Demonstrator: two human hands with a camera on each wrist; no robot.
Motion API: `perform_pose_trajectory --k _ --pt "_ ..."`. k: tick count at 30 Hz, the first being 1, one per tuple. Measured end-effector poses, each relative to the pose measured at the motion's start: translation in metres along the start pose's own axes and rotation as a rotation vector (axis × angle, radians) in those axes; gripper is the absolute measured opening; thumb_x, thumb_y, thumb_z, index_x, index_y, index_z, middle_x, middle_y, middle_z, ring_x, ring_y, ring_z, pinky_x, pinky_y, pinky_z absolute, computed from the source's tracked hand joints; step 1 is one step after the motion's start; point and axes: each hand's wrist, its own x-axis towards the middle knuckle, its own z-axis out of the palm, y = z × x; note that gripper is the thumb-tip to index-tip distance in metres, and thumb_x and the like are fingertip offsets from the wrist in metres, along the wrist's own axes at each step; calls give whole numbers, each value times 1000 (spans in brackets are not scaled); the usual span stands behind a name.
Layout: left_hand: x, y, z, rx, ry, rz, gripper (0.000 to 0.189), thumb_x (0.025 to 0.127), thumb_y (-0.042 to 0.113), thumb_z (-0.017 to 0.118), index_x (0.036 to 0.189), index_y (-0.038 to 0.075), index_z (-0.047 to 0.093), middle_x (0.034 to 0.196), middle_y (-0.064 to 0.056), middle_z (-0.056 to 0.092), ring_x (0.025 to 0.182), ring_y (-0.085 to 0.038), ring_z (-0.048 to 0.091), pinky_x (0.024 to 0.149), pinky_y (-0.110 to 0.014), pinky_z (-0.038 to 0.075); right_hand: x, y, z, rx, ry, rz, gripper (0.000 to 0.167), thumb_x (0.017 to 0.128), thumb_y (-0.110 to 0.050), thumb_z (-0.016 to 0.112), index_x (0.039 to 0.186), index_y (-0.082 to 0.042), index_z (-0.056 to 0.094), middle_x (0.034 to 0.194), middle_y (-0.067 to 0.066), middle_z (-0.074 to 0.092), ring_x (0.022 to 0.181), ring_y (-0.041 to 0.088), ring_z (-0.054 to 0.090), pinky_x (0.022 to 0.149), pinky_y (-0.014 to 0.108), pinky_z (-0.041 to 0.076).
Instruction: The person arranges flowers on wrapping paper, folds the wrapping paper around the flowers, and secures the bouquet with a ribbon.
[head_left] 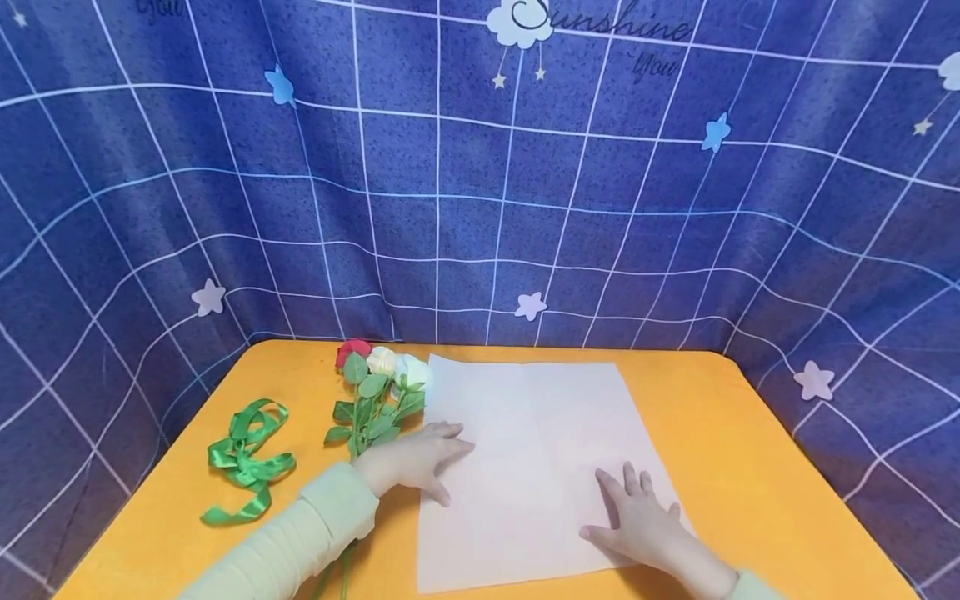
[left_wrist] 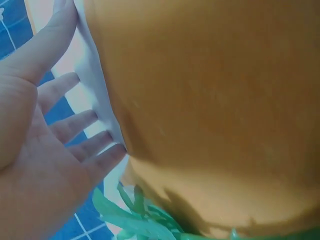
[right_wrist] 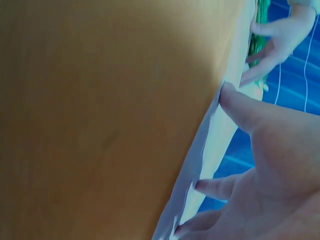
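Observation:
A large pale pinkish-white sheet of paper [head_left: 525, 467] lies spread on the orange table, with a faint crease down its middle. My left hand [head_left: 416, 458] reaches over the flower stems and rests its spread fingers on the sheet's left edge. On the lower right part of the sheet, my right hand [head_left: 641, 521] touches the paper with fingers apart. Both wrist views show straight fingertips against the paper. Artificial roses [head_left: 381, 361], red, cream and pale, with green leaves [head_left: 367, 412], lie just left of the sheet, their stems partly hidden beneath my left forearm.
A loosely heaped green satin ribbon [head_left: 251, 458] lies on the left of the orange table [head_left: 720, 433]. Behind the table and along its sides hangs a blue curtain [head_left: 465, 225] with a white grid, stars and clouds.

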Motion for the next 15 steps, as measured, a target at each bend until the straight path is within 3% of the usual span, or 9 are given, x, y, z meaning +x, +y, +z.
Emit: perform_pose_trajectory --k 15 --pt "-2 22 12 116 48 -25 87 68 56 75 138 14 48 145 -21 37 131 -38 36 107 -48 34 14 29 -9 17 9 -141 94 69 -65 69 141 -12 41 147 32 24 132 57 20 85 84 15"
